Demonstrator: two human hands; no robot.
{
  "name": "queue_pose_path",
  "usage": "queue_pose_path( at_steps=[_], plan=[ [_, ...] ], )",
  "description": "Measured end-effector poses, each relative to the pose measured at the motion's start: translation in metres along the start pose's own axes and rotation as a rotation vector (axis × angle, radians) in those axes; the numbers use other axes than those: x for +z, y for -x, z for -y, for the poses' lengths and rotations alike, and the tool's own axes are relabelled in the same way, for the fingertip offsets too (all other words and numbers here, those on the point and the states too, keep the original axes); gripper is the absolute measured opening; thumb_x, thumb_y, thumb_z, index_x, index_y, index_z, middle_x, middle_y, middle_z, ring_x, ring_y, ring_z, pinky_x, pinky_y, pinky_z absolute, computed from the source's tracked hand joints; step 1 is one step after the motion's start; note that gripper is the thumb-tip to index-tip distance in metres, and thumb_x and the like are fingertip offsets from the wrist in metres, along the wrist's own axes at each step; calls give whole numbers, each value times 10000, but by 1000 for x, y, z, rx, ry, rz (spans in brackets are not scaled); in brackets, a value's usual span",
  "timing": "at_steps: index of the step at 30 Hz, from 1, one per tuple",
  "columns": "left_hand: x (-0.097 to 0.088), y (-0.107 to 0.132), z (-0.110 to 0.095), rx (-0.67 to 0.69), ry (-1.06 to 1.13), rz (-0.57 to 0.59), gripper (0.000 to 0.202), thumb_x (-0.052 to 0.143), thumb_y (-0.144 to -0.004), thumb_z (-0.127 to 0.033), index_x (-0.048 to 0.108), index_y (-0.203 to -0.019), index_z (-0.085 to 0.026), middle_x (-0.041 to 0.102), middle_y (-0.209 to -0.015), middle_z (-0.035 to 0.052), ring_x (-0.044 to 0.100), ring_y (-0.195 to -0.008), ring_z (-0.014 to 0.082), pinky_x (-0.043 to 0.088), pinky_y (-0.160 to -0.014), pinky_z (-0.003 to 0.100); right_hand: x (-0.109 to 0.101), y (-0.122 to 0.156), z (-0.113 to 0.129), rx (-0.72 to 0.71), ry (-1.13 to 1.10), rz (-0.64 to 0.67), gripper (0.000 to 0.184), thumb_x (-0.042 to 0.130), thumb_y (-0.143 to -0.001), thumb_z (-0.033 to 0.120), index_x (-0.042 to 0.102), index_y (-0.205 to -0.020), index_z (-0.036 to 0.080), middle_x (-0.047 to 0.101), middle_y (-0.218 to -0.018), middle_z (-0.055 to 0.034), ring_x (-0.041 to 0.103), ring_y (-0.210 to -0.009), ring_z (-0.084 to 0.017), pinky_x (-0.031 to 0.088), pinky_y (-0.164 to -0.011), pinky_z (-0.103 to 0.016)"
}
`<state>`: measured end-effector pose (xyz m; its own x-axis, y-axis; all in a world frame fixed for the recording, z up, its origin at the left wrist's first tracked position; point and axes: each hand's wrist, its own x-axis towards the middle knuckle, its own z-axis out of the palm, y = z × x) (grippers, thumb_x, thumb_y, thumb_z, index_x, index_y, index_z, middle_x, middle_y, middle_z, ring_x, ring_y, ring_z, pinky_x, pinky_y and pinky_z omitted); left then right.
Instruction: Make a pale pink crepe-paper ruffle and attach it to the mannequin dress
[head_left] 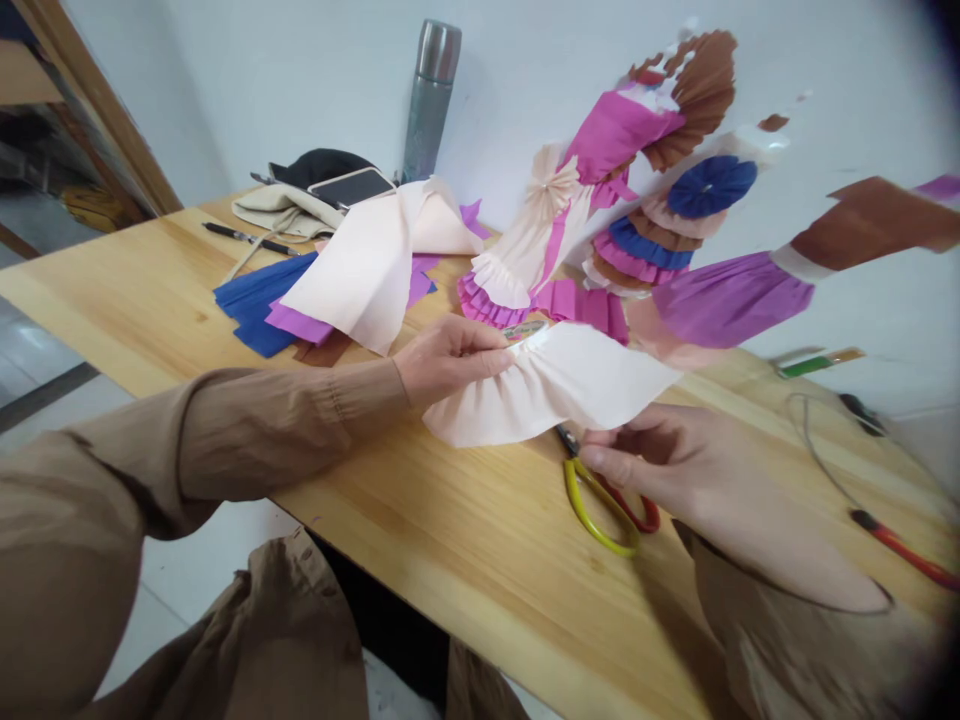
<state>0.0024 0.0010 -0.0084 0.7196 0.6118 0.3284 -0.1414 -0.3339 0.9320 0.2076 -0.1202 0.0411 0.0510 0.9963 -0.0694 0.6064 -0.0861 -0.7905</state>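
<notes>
A gathered strip of cream crepe paper hangs above the table, fanned into pleats. My left hand is closed on its gathered upper edge, thumb on top. My right hand is just below the strip's right part, thumb and fingers drawn together; whether anything is pinched in them I cannot make out. Right beside those fingertips, scissors with one yellow and one red handle lie on the table, their blades partly hidden under the paper. Behind my left hand, a small roundish item shows only in part.
Doll-like figures in paper dresses, one with a pink top, another with blue ruffles, stand along the wall. At left lie cream sheets, blue paper, a pen and a phone. A thermos stands behind; red-handled pliers lie right.
</notes>
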Motion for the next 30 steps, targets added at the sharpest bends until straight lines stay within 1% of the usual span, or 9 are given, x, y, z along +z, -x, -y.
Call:
queue_pose_path(
  at_steps=[3, 6, 8, 10, 12, 15, 21, 25, 30],
  plan=[
    [-1, -1, 0, 48, -71, -3, 296, 520, -848, -348, 512, -630, -148, 494, -614, -2, 468, -608, 108, 375, -567, 253, -11, -6, -9, 63, -112, 53, 285, 816, -661, 448, 739, -743, 186, 734, -726, -80, 670, -632, -198, 525, -555, -275],
    [-1, -1, -1, 139, -181, 70, 288, 522, -855, -344, 535, -647, -146, 500, -626, -2, 474, -641, 111, 381, -609, 258, -16, -11, -14, 30, -377, -130, 355, 818, -629, 539, 745, -746, 212, 734, -752, -68, 693, -707, -207, 558, -643, -289],
    [-1, -1, -2, 193, -234, 152, 308, 499, -872, -337, 500, -623, -156, 486, -609, -6, 464, -633, 110, 386, -635, 267, -14, -11, -15, 55, -515, -110, 507, 732, -629, 693, 725, -706, 192, 701, -655, -75, 653, -557, -191, 532, -516, -283],
    [0, -1, -3, 242, -287, 234, 324, 474, -887, -323, 461, -602, -169, 462, -583, -11, 446, -618, 112, 388, -647, 276, -9, -7, -14, 105, -559, 7, 569, 650, -675, 743, 699, -713, 177, 630, -520, -54, 540, -367, -156, 419, -345, -263],
    [1, -1, -4, 284, -338, 287, 314, 456, -898, -302, 460, -611, -174, 485, -596, 0, 461, -637, 122, 401, -675, 287, -3, -2, -10, 144, -520, 55, 460, 704, -709, 635, 679, -758, 178, 604, -485, -22, 476, -303, -129, 325, -279, -236],
    [2, 0, -5, 326, -405, 303, 283, 446, -906, -279, 476, -642, -181, 548, -647, 26, 495, -679, 139, 429, -738, 311, 3, 5, 0, 154, -428, -23, 301, 802, -705, 422, 676, -842, 186, 678, -611, -15, 523, -362, -105, 354, -300, -204],
    [5, 1, -7, 373, -492, 340, 292, 411, -905, -278, 393, -621, -211, 557, -647, 40, 495, -676, 157, 448, -809, 340, 7, 7, 15, 92, -356, -100, 294, 836, -650, 378, 639, -731, 175, 623, -569, 15, 519, -395, -93, 380, -326, -189],
    [5, 1, -6, 382, -509, 322, 291, 416, -913, -273, 428, -629, -207, 545, -639, 30, 489, -671, 151, 447, -804, 332, 10, 10, 14, -17, -219, -124, 258, 792, -709, 386, 665, -717, 161, 612, -604, -3, 510, -473, -80, 379, -381, -177],
    [5, 2, -5, 421, -526, 319, 301, 401, -921, -270, 437, -629, -205, 542, -644, 34, 479, -682, 154, 444, -798, 338, 15, 13, 12, -56, -81, -182, 229, 752, -747, 377, 681, -743, 160, 636, -650, -24, 525, -539, -98, 400, -447, -199]
  ],
)
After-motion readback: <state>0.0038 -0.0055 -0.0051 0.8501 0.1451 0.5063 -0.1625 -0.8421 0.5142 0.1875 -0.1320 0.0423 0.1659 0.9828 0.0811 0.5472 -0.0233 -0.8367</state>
